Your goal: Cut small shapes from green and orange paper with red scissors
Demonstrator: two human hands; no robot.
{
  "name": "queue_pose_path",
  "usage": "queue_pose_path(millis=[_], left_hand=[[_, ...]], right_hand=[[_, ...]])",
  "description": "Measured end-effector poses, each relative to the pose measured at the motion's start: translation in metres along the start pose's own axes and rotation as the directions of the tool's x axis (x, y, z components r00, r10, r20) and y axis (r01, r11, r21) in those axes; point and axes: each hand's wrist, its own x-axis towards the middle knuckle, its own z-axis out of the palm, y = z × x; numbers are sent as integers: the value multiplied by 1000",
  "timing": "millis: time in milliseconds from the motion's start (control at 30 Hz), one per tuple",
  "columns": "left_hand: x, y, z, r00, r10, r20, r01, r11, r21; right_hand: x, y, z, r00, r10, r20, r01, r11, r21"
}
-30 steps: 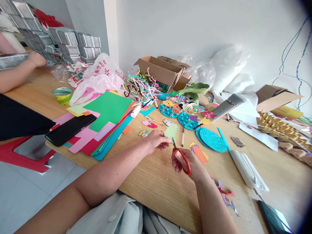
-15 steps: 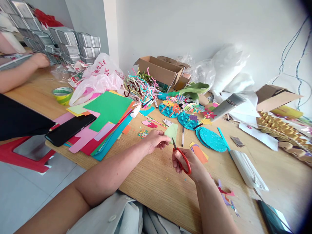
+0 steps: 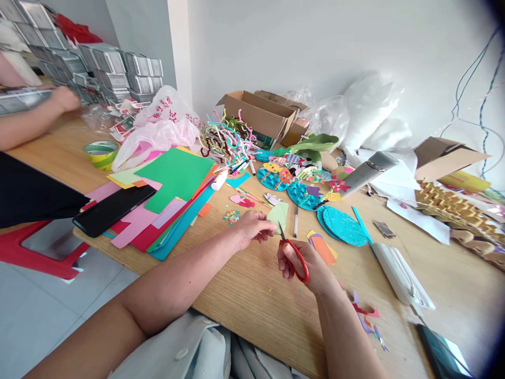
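Note:
Between the thumb and fingers of my left hand (image 3: 254, 229) a light green piece of paper (image 3: 277, 213) is pinched above the table. A curved line shows on the paper. My right hand (image 3: 302, 266) is closed round the red handles of a pair of scissors (image 3: 302, 263). The blades point up and away from me, and their tips lie at the paper's lower right edge. Behind the paper are a pen (image 3: 295, 221) and a small white cut-out (image 3: 272, 198). Orange and yellow paper pieces (image 3: 323, 249) lie beside my right hand.
Coloured paper sheets (image 3: 177, 173) and a black phone (image 3: 114, 210) lie on the left. Blue discs (image 3: 343, 225), paper fish (image 3: 286, 176) and pipe cleaners (image 3: 229, 139) fill the back. A white case (image 3: 402, 273) is on the right. Another person's hand (image 3: 65, 100) works at far left.
The green paper has tilted very slightly in my left hand. My right hand and the scissors have hardly moved. At far left the other person's hand has shifted slightly.

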Motion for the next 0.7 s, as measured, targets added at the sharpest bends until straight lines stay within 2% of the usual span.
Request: queue_pose_path(millis=[367, 500, 700], left_hand=[[-1, 2, -1, 999, 4, -33, -3, 1000, 28], [0, 1, -2, 997, 49, -66, -48, 999, 27], [4, -1, -3, 993, 110, -44, -109, 994, 24]], right_hand=[[-1, -1, 0, 1000, 12, -19, -13, 1000, -8], [-2, -1, 0, 1000, 15, -12, -15, 1000, -5], [-2, -1, 0, 1000, 11, 7, -11, 1000, 9]])
